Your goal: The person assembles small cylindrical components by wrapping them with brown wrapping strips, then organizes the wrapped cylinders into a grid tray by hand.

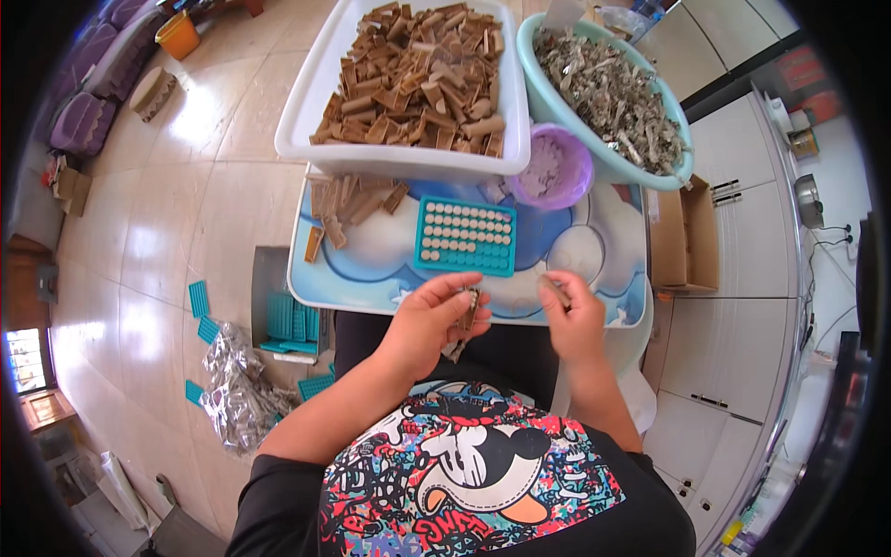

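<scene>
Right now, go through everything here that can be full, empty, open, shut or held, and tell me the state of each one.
White tub: heaped with brown sticks.
Pale green basin: full of grey-green scraps.
Purple bowl: contents unclear.
Teal tray: flat on the table, most holes filled.
Cardboard box: open, contents hidden.
Left hand: closed on a small brown bundle.
Right hand: pinching a small piece, too small to tell.

On the small table, the peg tray lies just before the big tub of wooden pieces, loose sticks to its left, 2 bowls behind-right, a cardboard box further right.
</scene>
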Motion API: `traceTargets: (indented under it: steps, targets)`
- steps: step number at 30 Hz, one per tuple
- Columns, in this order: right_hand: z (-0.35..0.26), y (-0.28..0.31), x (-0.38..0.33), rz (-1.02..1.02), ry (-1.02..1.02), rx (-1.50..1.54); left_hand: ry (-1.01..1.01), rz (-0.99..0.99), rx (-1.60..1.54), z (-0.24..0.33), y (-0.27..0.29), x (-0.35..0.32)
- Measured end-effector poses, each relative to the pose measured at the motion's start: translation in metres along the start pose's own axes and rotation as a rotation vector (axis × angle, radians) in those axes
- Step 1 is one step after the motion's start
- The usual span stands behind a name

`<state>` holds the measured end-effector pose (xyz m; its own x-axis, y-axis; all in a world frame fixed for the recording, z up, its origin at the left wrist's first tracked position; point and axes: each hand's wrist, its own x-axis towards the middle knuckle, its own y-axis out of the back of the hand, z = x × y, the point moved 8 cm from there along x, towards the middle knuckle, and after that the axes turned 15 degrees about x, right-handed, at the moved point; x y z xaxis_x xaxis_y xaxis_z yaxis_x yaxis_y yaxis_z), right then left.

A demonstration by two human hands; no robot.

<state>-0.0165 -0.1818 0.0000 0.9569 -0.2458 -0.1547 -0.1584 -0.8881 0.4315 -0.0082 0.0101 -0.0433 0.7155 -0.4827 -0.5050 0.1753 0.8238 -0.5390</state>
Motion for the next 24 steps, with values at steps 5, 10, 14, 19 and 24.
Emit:
traceTargets:
  steps: [5,10,14,19,24]
  targets:
    - [-0.024,-0.046,-0.012,-0.157,0.230,0.244,-0.022,-0.049,0.074,0.002,-0.014,-0.003]
    - [-0.040,-0.063,-0.024,-0.501,0.203,0.299,-0.019,-0.020,0.072,0.003,-0.006,-0.005]
    - [-0.019,-0.065,-0.024,-0.618,-0.078,0.626,0.006,-0.066,0.064,0.000,-0.009,-0.007]
    - [-0.049,-0.041,-0.013,-0.365,0.224,0.221,-0.004,-0.034,-0.013,0.003,-0.009,-0.002]
    - [-0.079,-0.045,-0.019,-0.236,0.533,-0.008,-0.006,-0.101,-0.162,0.002,-0.006,0.003]
